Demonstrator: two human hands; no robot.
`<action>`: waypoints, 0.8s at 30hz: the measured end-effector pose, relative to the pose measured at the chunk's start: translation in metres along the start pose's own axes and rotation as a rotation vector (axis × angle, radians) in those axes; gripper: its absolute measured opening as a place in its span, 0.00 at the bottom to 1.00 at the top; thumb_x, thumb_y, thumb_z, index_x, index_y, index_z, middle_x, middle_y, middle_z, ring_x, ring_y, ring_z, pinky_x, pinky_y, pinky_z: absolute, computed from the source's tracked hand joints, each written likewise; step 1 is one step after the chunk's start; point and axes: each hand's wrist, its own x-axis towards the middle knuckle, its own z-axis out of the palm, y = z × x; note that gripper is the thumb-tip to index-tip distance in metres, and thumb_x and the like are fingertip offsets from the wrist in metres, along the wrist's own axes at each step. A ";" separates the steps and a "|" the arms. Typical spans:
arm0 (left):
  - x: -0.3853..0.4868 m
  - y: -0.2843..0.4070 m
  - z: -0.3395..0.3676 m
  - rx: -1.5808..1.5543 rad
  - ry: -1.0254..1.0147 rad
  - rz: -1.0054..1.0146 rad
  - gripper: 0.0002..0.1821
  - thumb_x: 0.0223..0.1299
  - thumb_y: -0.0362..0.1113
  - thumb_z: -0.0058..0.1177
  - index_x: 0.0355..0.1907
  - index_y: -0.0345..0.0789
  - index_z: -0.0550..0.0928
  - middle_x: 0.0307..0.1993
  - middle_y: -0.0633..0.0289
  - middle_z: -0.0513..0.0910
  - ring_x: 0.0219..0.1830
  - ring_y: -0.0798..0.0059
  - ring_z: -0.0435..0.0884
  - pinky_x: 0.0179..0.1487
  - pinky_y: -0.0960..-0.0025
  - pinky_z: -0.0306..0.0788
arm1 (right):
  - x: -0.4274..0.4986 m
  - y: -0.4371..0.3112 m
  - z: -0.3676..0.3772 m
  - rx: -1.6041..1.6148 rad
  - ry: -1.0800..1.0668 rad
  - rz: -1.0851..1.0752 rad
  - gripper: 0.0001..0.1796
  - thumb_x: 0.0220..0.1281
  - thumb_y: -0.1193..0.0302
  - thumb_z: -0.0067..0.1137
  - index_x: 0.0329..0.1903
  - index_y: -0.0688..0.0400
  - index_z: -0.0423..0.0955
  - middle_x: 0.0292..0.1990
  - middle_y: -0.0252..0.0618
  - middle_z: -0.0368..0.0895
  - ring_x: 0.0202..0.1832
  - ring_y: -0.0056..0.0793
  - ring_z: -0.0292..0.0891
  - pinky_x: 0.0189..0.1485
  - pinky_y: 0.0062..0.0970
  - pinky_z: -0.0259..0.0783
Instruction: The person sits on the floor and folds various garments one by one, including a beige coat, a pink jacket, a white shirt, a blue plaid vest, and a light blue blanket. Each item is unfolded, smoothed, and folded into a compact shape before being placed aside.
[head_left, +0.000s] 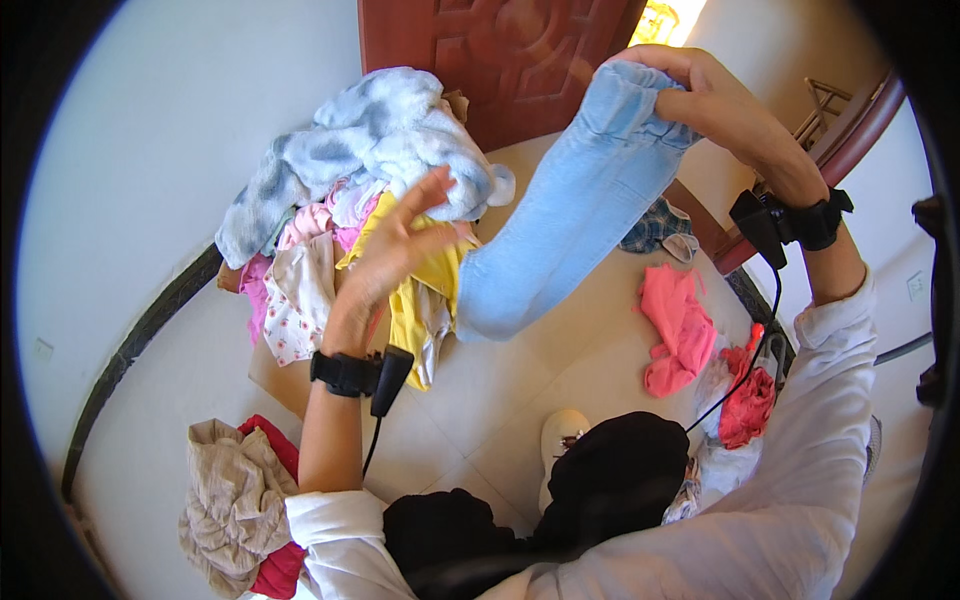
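My right hand (697, 94) is raised at the upper right and grips the gathered waistband of light blue denim pants (562, 214). The pants hang slanting down to the left in a narrow folded length. My left hand (409, 244) is spread, slightly blurred, and holds nothing I can see. It hovers left of the pants' lower end, in front of a heap of clothes. In that heap are a yellow garment (427, 292), a white garment with a small print (296, 307) and a fluffy grey-blue fleece (382, 142).
Cardboard (274, 375) shows under the heap. A beige garment (236, 502) lies over red cloth (277, 574) at lower left. On the right are a coral garment (677, 330), a plaid cloth (656, 225) and red cloth in clear plastic (746, 405). A reddish-brown door (502, 67) stands behind.
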 end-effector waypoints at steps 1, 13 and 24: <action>-0.006 -0.008 0.006 -0.038 -0.092 -0.057 0.47 0.47 0.45 0.69 0.70 0.38 0.61 0.64 0.52 0.68 0.69 0.65 0.61 0.69 0.62 0.55 | 0.000 -0.002 -0.004 -0.010 0.011 -0.025 0.24 0.52 0.75 0.45 0.54 0.56 0.75 0.43 0.31 0.80 0.46 0.19 0.76 0.52 0.20 0.71; -0.007 -0.036 0.058 0.061 -0.026 -0.049 0.13 0.54 0.32 0.62 0.41 0.32 0.78 0.32 0.66 0.79 0.35 0.83 0.74 0.43 0.78 0.69 | -0.008 0.017 -0.024 -0.110 -0.025 -0.063 0.21 0.59 0.76 0.43 0.54 0.50 0.75 0.45 0.30 0.79 0.48 0.17 0.74 0.53 0.17 0.69; -0.014 -0.028 0.046 -0.421 -0.178 -0.479 0.21 0.61 0.37 0.57 0.55 0.31 0.75 0.45 0.64 0.81 0.44 0.80 0.77 0.48 0.75 0.70 | -0.007 0.074 -0.068 0.427 -0.098 -0.064 0.24 0.52 0.72 0.48 0.54 0.59 0.75 0.50 0.39 0.79 0.51 0.31 0.75 0.52 0.23 0.69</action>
